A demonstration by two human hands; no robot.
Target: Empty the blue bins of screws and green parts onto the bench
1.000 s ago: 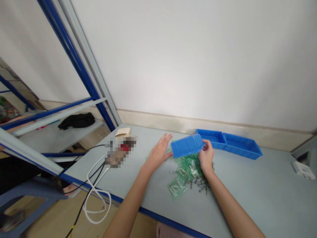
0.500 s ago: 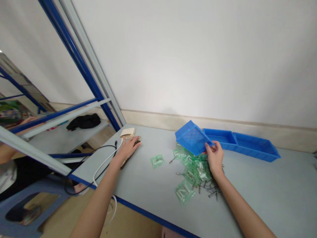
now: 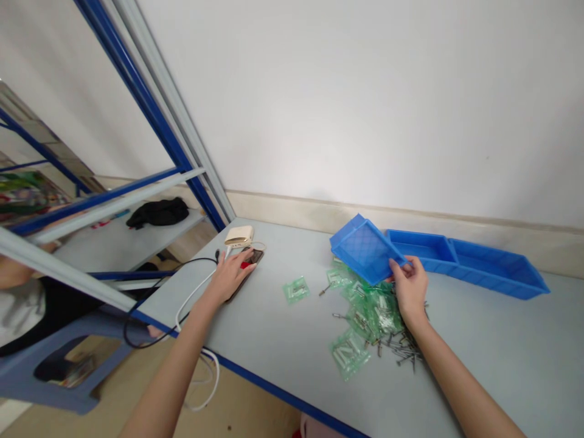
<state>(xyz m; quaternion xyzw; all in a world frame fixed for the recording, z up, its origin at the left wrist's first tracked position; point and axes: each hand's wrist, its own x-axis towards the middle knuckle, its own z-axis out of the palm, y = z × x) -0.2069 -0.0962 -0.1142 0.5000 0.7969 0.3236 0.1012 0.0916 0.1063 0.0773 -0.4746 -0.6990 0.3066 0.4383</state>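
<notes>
Blue bin (image 3: 365, 249) – crosshatch-patterned underside
Green clear bags (image 3: 365, 304), grey table (image 3: 292, 340), cream charger (image 3: 239, 235), white cable (image 3: 201, 292).

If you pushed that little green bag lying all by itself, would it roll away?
Probably not. The lone green bag lies flat on the table, so it would likely slide, not roll. It looks like thin clear plastic, so probably floppy and light. The small metal parts inside might shift.
</notes>
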